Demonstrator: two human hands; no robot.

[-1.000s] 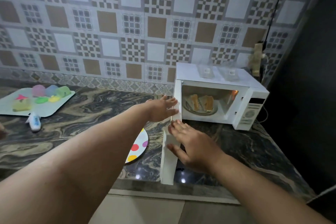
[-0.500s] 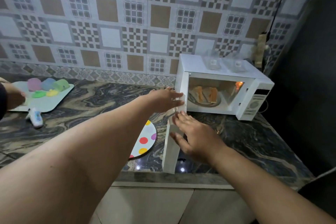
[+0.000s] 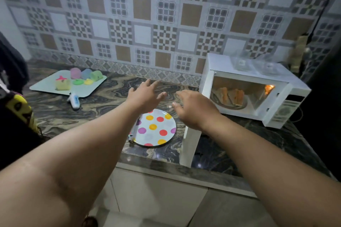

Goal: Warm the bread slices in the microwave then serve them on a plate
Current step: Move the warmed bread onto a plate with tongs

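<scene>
From the head camera, both arms reached out over the marbled counter (image 3: 103,101). The left hand (image 3: 145,97) hovered with its fingers straight and spread, holding nothing, above the far edge of a polka-dot plate (image 3: 156,129). The right hand (image 3: 193,108) hung just beside it, fingers loosely extended and also empty, close to the open microwave door (image 3: 191,145) — whether it touched the door cannot be told.

The white microwave (image 3: 258,97) stood at the right end of the counter against the tiled wall, its door swung out toward the camera and its inside lit. The bread slices (image 3: 231,96) sat inside on a dish on the turntable, leaning together. The plate lay flat on the counter, between the left forearm and the door, with a small metal object at its left rim — too small to identify.

Far left, a white tray (image 3: 46,86) carried pastel cups and lids, and a small white bottle (image 3: 74,100) lay just in front of it.
</scene>
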